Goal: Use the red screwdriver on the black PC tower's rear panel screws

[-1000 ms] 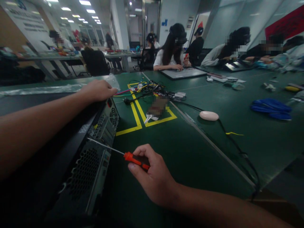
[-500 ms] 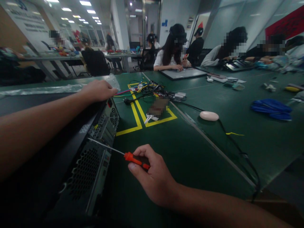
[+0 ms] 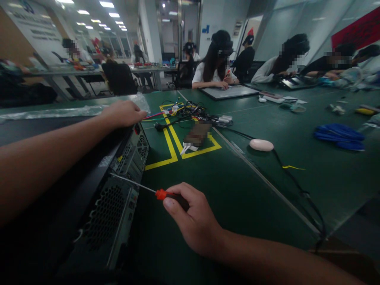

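A desktop computer case (image 3: 118,198) lies on its side on the green table, its perforated rear panel facing right. My left hand (image 3: 123,113) rests palm down on the case's far top corner, fingers curled over the edge. My right hand (image 3: 192,221) is closed around a screwdriver (image 3: 162,194) with an orange and black handle. The thin metal shaft points left and its tip touches the rear panel near the upper edge of the case.
Yellow tape squares (image 3: 175,148) mark the table beyond the case, with a tangle of cables (image 3: 190,111) on them. A pale oval device (image 3: 261,145) with a black cord lies to the right. Blue cloth (image 3: 338,135) sits far right. Several people work at the far side.
My right thumb has slid forward over the screwdriver handle, covering more of the orange part. The left hand and the case have stayed put.
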Available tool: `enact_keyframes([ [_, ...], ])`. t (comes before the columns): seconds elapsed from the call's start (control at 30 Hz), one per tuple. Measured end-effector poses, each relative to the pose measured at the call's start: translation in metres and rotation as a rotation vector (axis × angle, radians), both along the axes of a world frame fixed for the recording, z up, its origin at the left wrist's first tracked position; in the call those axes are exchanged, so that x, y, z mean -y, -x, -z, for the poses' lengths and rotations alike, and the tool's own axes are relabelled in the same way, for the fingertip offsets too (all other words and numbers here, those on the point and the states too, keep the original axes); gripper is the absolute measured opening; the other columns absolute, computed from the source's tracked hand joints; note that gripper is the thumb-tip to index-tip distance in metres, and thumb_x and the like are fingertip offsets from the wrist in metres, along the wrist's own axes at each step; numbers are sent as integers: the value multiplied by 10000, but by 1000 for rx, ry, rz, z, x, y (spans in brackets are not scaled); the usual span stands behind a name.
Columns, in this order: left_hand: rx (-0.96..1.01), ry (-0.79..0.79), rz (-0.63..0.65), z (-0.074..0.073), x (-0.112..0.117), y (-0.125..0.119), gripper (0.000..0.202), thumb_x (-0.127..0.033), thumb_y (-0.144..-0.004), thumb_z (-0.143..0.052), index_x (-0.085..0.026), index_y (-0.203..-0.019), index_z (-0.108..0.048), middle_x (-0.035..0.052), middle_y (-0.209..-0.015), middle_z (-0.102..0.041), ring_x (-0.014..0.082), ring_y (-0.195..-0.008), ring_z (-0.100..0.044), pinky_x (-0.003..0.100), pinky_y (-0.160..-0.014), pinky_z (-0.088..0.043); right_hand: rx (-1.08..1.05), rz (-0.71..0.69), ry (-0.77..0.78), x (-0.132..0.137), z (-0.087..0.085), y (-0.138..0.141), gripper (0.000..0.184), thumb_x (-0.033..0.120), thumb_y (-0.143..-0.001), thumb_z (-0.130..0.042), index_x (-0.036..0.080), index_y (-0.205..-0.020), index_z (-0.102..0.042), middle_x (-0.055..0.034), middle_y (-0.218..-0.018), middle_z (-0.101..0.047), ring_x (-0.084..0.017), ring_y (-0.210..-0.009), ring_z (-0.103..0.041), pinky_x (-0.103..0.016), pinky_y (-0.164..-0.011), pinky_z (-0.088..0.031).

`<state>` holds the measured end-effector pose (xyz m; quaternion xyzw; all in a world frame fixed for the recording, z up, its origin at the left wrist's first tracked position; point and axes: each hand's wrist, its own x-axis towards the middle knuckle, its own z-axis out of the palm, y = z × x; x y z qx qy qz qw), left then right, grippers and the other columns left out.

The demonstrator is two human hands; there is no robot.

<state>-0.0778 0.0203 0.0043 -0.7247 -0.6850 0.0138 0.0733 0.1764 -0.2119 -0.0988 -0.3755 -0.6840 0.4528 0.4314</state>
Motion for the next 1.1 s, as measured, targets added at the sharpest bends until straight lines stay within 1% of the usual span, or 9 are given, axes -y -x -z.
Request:
enact_keyframes([
  [0.13, 5, 2, 6, 0, -1, 1, 700, -588, -919, -317, -117, -1137, -787, 205, -1143, -719, 373, -1085, -647, 457, -899, -499, -10, -20, 29, 1, 1, 0, 116, 244, -980, -589, 182, -1001, -684, -9, -868, -630, -157, -794, -596, -285, -728, -453],
  [0.23, 18, 4, -1, -1, -1, 1, 688, -590, -923, -329, -125, -1143, -785, 189, -1134, -722, 352, -1082, -645, 448, -922, -497, -49, -37, 60, 2, 4, 1, 108, 249, -964, -613, 197, -1055, -638, 4, -879, -622, -147, -765, -583, -277, -709, -455],
  [0.33, 28, 8, -16, -1, 0, 0, 674, -598, -924, -342, -146, -1154, -787, 173, -1152, -721, 340, -1091, -640, 447, -944, -494, -67, -35, 70, 3, 6, 1, 220, 246, -902, -690, 210, -1093, -587, 17, -883, -613, -144, -747, -570, -276, -702, -452],
  [0.4, 21, 2, -19, -1, 1, -1, 672, -585, -927, -341, -135, -1151, -787, 182, -1153, -719, 347, -1089, -642, 451, -937, -499, -54, -31, 65, 3, 6, 2, 250, 219, -875, -704, 217, -1086, -570, 22, -880, -609, -144, -743, -566, -276, -699, -445],
  [0.5, 12, 4, -20, -1, 0, 0, 674, -573, -928, -338, -121, -1152, -784, 193, -1144, -717, 357, -1090, -644, 454, -926, -506, -42, -19, 61, 3, 3, 2, 202, 182, -869, -676, 219, -1034, -565, 27, -855, -599, -141, -726, -556, -274, -678, -429],
  [0.67, 40, 16, -33, 0, -2, 2, 680, -604, -919, -355, -145, -1190, -778, 187, -1189, -711, 377, -1137, -634, 480, -952, -499, -32, -39, 102, 3, 0, 1, 129, 182, -883, -659, 213, -974, -574, 37, -799, -566, -135, -686, -531, -263, -635, -411],
  [0.77, 51, 21, -28, 0, -1, 1, 675, -605, -914, -350, -157, -1168, -787, 188, -1190, -714, 391, -1139, -636, 494, -948, -498, -33, -48, 115, 3, 1, 0, 115, 201, -899, -661, 213, -978, -579, 43, -782, -556, -131, -674, -524, -260, -628, -406],
  [0.93, 29, 3, -28, -1, 1, -1, 692, -588, -911, -327, -121, -1145, -781, 204, -1157, -713, 393, -1115, -650, 478, -912, -508, -43, -28, 117, 2, 3, 2, 120, 198, -890, -672, 212, -976, -589, 40, -795, -566, -130, -681, -534, -263, -646, -415],
  [1.1, 24, 0, -9, -1, 1, -1, 696, -581, -904, -325, -116, -1141, -786, 216, -1145, -718, 401, -1113, -645, 494, -922, -502, -60, -31, 133, 3, 1, 3, 95, 230, -905, -668, 204, -965, -600, 33, -790, -573, -134, -680, -538, -265, -636, -418],
])
